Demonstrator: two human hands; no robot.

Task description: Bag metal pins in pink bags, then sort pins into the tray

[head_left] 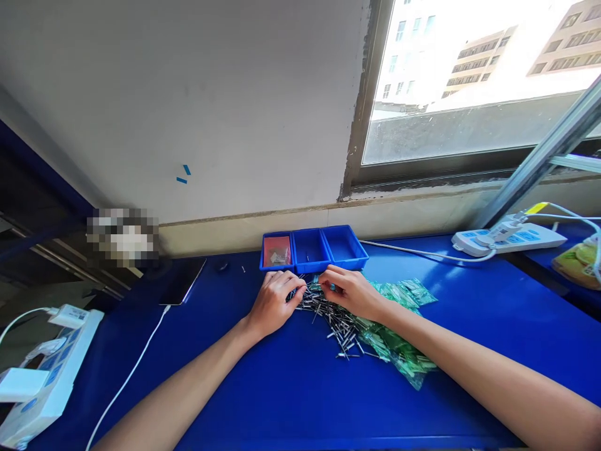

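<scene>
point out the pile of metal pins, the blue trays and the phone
pile of metal pins (335, 322), head view, on the loose pins in the middle of the heap
blue trays (345, 245), head view, on the floor of the rightmost compartment
phone (184, 280), head view, on the middle of its dark screen

Three blue trays (313, 249) stand in a row by the wall, joined side by side; one of them, the leftmost, holds a red packet (277, 251). Two hands are in view, the left hand (273, 302) and the right hand (350, 290), both belonging to the one person. The metal pins (335, 319) lie in a single heap, far too many and too small to count (dozens at least). The green bags (399, 332) form one pile, their number unclear because they overlap. Two white power strips (509, 238) sit on the table, one at each end. One dark phone (183, 280) lies flat, with one white cable (136, 363) running to it. One window (469, 81) shows.
</scene>
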